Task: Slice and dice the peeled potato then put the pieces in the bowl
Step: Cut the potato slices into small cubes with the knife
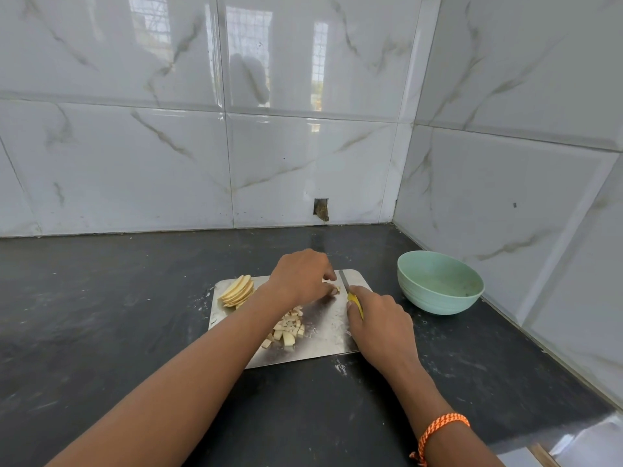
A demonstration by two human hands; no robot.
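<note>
Dark counter point(101, 298), marble-tiled corner; right hand point(381, 325) grips knife point(344, 281), left hand point(300, 278) pinches potato slices point(332, 287).

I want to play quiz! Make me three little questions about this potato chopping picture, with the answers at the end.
1. True or false: the green bowl already holds potato pieces.
2. Which hand grips the yellow-handled knife? A) left hand B) right hand
3. Fill in: the stack of potato slices lies at the far left corner of the metal ____.

Key: 1 false, it looks empty, and the diced pieces lie on the board. 2 B. 3 cutting board.
</note>
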